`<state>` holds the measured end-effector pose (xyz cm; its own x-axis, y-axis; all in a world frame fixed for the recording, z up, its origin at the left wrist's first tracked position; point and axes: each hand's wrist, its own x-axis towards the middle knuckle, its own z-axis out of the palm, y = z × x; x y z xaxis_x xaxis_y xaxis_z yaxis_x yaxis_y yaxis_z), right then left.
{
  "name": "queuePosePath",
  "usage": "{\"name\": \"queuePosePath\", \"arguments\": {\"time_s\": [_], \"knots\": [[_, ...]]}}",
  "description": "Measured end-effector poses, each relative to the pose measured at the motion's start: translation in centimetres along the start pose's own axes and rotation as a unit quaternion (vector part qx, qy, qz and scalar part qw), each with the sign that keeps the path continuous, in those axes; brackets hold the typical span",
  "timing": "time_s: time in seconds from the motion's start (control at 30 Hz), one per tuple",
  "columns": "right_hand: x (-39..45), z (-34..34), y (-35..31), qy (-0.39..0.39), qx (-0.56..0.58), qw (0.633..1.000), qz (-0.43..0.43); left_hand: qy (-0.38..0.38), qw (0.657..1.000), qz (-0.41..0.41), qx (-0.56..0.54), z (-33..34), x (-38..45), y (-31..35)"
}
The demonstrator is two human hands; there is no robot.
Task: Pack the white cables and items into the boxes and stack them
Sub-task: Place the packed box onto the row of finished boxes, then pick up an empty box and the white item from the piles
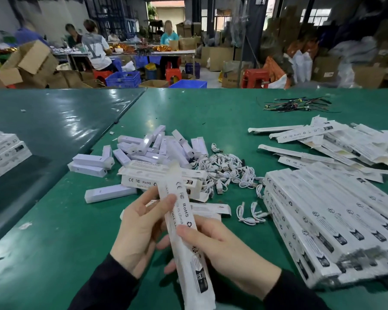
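At the far left edge of the green table (54, 220) sits a small stack (3, 151) of packed boxes. Next comes a heap of small white items (143, 148), with a few printed boxes (157, 175) lying in front of it. The left hand (139, 233) grips the upper part of a long box (184, 229), thumb on its printed face and fingers curled behind. The right hand (222, 249) holds the same box lower down, thumb across its front. The box stands tilted above the table, top flap raised. Right of the heap lies a tangle of white cables (226, 168). Further right are flat boxes (336, 139) and a neat row of packed ones (332, 220).
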<state>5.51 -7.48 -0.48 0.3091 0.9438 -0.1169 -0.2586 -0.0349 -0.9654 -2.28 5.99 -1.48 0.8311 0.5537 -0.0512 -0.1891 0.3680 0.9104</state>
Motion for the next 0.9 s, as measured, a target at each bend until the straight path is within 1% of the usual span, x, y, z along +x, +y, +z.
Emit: {"name": "queuePosePath", "arguments": {"time_s": [0.07,0.17,0.23,0.33,0.5,0.57,0.6,0.63,0.67,0.7,0.73,0.77,0.8,0.83,0.9], "knots": [[-0.1,-0.4,-0.2,-0.018,0.069,0.997,0.012,-0.031,0.999,-0.007,0.007,0.0,-0.1,0.2],[-0.3,-0.8,-0.6,-0.054,0.163,0.984,0.044,-0.102,0.993,-0.028,-0.046,0.1,-0.2,0.5],[-0.5,-0.8,-0.8,-0.076,0.202,0.975,0.050,-0.123,0.990,-0.036,-0.062,0.1,-0.2,0.5],[-0.4,-0.6,-0.7,-0.092,0.203,0.973,0.054,-0.129,0.990,-0.035,-0.053,-0.1,-0.2,0.3],[-0.2,-0.8,-0.3,-0.132,0.197,0.968,0.077,-0.119,0.990,-0.027,-0.068,0.1,-0.4,0.3],[-0.1,-1.0,-0.4,-0.128,0.148,0.976,0.098,-0.105,0.993,-0.012,-0.059,0.4,-0.6,0.5],[0.0,-1.2,-0.4,-0.109,0.104,0.983,0.103,-0.093,0.995,0.001,-0.032,0.6,-0.6,0.5],[0.1,-1.4,-0.4,-0.073,0.060,0.991,0.095,-0.080,0.997,0.015,-0.002,0.8,-0.5,0.5],[0.2,-1.5,-0.4,-0.019,0.013,0.997,0.073,-0.066,0.997,0.028,0.019,1.0,-0.5,0.4],[0.2,-1.7,-0.3,0.053,-0.045,0.997,0.037,-0.054,0.997,0.037,0.033,1.1,-0.5,0.3],[0.2,-2.0,-0.1,0.135,-0.111,0.985,-0.012,-0.046,0.997,0.041,0.046,1.1,-0.5,0.2],[0.2,-2.4,0.1,0.215,-0.165,0.960,-0.067,-0.046,0.996,0.041,0.059,1.1,-0.5,0.1],[0.2,-2.7,0.1,0.266,-0.185,0.939,-0.115,-0.051,0.995,0.039,0.070,1.1,-0.5,-0.1],[0.3,-2.9,0.2,0.283,-0.171,0.932,-0.151,-0.061,0.994,0.035,0.077,1.1,-0.5,-0.3],[0.4,-3.1,0.1,0.252,-0.121,0.942,-0.187,-0.086,0.992,0.030,0.083,1.1,-0.5,-0.5]]}}
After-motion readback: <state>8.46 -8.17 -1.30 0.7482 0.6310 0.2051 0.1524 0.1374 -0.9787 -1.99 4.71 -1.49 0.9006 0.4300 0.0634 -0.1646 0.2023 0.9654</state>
